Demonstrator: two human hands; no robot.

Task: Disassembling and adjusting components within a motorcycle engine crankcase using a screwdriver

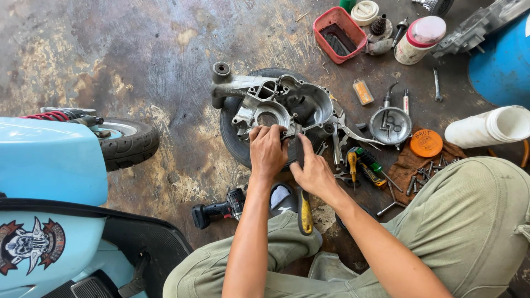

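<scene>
A grey metal engine casing (276,102) lies on a black tyre (231,132) on the workshop floor. My left hand (266,152) grips the casing's near edge with fingers curled over it. My right hand (313,172) holds a tool with a dark shaft against that same edge; its yellow handle (305,215) points back toward my knees. What the tool's tip touches is hidden by my fingers.
A light blue scooter (52,182) and its rear wheel (128,140) stand at left. A cordless drill (218,209) lies by my knee. Screwdrivers and pliers (361,163), a round metal dish (390,126), an orange lid (425,143), bolts on a rag (422,174), a red tray (339,34) and a white jar (418,40) lie to the right.
</scene>
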